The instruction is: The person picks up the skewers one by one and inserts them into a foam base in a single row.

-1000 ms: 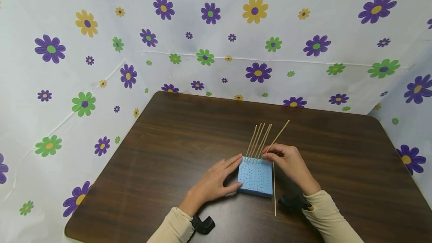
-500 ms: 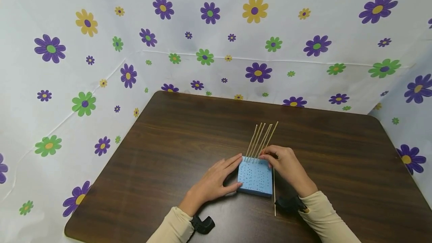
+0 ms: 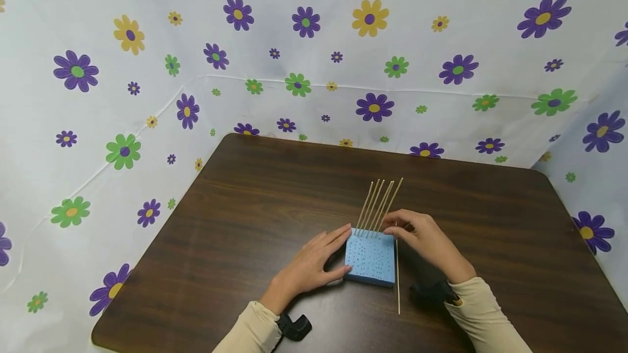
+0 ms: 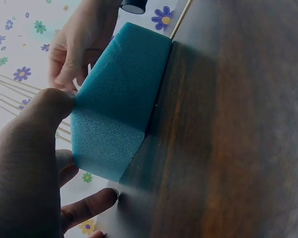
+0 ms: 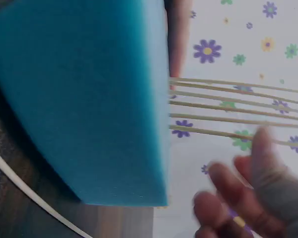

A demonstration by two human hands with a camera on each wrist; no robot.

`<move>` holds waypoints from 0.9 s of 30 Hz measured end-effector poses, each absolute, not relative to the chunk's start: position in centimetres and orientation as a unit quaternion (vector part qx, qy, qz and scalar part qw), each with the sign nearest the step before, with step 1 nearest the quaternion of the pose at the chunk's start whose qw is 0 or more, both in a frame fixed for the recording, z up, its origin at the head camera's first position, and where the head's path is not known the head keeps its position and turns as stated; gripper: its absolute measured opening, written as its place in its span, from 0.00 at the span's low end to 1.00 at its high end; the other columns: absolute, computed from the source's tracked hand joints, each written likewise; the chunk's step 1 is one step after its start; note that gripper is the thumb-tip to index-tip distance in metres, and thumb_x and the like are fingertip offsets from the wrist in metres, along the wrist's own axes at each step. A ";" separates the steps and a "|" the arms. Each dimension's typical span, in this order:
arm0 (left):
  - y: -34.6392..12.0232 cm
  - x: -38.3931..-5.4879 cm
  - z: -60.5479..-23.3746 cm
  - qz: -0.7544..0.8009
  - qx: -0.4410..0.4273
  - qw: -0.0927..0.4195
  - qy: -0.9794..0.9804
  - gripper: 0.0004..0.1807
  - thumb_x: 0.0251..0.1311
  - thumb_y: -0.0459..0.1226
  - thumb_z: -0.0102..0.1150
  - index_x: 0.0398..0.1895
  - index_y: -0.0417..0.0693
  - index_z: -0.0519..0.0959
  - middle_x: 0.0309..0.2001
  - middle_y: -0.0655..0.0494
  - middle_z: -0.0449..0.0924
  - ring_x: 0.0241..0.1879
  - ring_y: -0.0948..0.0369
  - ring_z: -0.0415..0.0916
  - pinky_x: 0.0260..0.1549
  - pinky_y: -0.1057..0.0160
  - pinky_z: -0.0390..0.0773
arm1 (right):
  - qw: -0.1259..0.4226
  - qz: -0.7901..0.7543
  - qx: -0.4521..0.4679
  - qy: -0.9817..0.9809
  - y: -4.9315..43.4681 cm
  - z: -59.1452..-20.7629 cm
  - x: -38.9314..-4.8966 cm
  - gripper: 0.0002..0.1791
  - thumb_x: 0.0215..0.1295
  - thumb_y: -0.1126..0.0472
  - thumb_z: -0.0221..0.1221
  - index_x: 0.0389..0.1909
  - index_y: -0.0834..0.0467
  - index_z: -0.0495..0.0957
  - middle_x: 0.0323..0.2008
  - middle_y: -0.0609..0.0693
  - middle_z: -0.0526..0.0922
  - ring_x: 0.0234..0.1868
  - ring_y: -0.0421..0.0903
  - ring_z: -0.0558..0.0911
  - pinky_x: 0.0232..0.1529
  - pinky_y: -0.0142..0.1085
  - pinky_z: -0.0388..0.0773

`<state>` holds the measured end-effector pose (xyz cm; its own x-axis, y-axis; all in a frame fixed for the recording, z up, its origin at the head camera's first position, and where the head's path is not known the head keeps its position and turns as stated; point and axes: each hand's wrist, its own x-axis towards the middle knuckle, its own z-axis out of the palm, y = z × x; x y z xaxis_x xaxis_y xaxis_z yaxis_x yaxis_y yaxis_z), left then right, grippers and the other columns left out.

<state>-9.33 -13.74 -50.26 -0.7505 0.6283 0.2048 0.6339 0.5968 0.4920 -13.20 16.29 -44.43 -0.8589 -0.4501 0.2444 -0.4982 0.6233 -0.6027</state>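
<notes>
A light blue foam block (image 3: 369, 257) dotted with small holes lies on the table. Several thin wooden sticks (image 3: 368, 205) stand in a row along its far edge, leaning slightly right. My left hand (image 3: 309, 266) rests against the block's left side, fingers straight, thumb at the near corner. At the far right corner is my right hand (image 3: 424, 238), beside the rightmost stick (image 3: 394, 195). In the right wrist view its thumb overlaps that stick (image 5: 213, 132), while the other fingers (image 5: 231, 183) are loosely bent and apart from it.
Another wooden stick (image 3: 398, 282) lies on the table along the block's right side. The dark wood table (image 3: 235, 222) meets a white flowered cloth (image 3: 324, 64) at the back and sides. Black wrist cameras (image 3: 295, 328) sit low by both sleeves.
My right hand brought a tilted stick left to the row's right end, where it now stands in the block. The hand has since drawn slightly right, off it. The left hand stayed put.
</notes>
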 end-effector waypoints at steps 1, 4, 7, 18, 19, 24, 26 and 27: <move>-13.7 -9.3 -50.3 -0.276 -0.354 0.004 -0.894 0.43 0.75 0.57 0.54 0.85 0.56 0.51 0.85 0.59 0.52 0.81 0.59 0.59 0.78 0.42 0.62 | 0.031 0.345 0.261 -0.901 16.5 -44.5 -13.2 0.11 0.68 0.64 0.67 0.50 0.57 0.86 0.43 0.46 0.91 0.40 0.38 0.85 0.42 0.35 0.87; -13.8 -9.2 -50.2 -0.274 -0.353 0.002 -0.895 0.43 0.75 0.57 0.54 0.85 0.56 0.51 0.85 0.59 0.52 0.81 0.59 0.58 0.79 0.42 0.62 | 0.026 0.347 0.256 -0.902 16.9 -44.6 -13.2 0.11 0.70 0.63 0.66 0.51 0.57 0.86 0.44 0.46 0.91 0.41 0.38 0.85 0.43 0.35 0.87; -13.8 -9.2 -50.1 -0.274 -0.350 -0.002 -0.896 0.43 0.75 0.57 0.54 0.85 0.56 0.51 0.85 0.60 0.51 0.81 0.59 0.58 0.79 0.42 0.61 | 0.017 0.361 0.266 -0.894 16.6 -44.6 -13.1 0.11 0.73 0.61 0.63 0.52 0.58 0.86 0.46 0.48 0.91 0.42 0.38 0.86 0.44 0.35 0.88; -13.6 -9.2 -50.2 -0.268 -0.350 -0.007 -0.897 0.43 0.75 0.58 0.53 0.86 0.57 0.51 0.85 0.63 0.50 0.81 0.60 0.57 0.79 0.43 0.61 | 0.100 0.314 0.314 -0.890 15.5 -45.3 -12.7 0.08 0.66 0.68 0.68 0.43 0.57 0.89 0.39 0.45 0.90 0.36 0.35 0.84 0.38 0.35 0.88; -13.6 -9.3 -50.2 -0.268 -0.350 -0.007 -0.897 0.43 0.75 0.58 0.54 0.86 0.57 0.51 0.85 0.63 0.49 0.81 0.61 0.57 0.79 0.43 0.61 | 0.102 0.307 0.318 -0.891 15.5 -45.3 -12.7 0.08 0.65 0.68 0.68 0.43 0.57 0.89 0.39 0.45 0.90 0.36 0.35 0.84 0.38 0.35 0.88; -13.6 -9.4 -50.2 -0.269 -0.355 0.001 -0.895 0.43 0.75 0.58 0.53 0.86 0.57 0.50 0.85 0.62 0.50 0.81 0.60 0.58 0.79 0.42 0.62 | 0.096 0.298 0.318 -0.895 15.4 -45.0 -12.7 0.08 0.66 0.67 0.68 0.43 0.55 0.90 0.39 0.44 0.91 0.36 0.36 0.85 0.36 0.35 0.87; -13.7 -9.4 -50.2 -0.270 -0.355 0.002 -0.895 0.43 0.75 0.58 0.53 0.86 0.57 0.50 0.85 0.60 0.51 0.81 0.60 0.58 0.78 0.42 0.62 | 0.084 0.296 0.320 -0.896 15.5 -44.8 -12.8 0.07 0.67 0.66 0.68 0.44 0.55 0.90 0.39 0.45 0.91 0.37 0.36 0.85 0.37 0.35 0.87; -13.6 -9.4 -50.2 -0.270 -0.355 0.001 -0.895 0.43 0.75 0.58 0.53 0.86 0.57 0.50 0.85 0.60 0.51 0.81 0.60 0.58 0.79 0.42 0.62 | 0.076 0.297 0.318 -0.898 15.7 -44.7 -12.9 0.07 0.68 0.66 0.67 0.44 0.55 0.90 0.40 0.45 0.91 0.37 0.36 0.85 0.38 0.36 0.88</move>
<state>-9.40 -13.65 -50.15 -0.7476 0.6355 0.1927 0.6362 0.6022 0.4823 -12.88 15.66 -44.68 -0.7869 -0.5251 0.3242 -0.6149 0.6225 -0.4841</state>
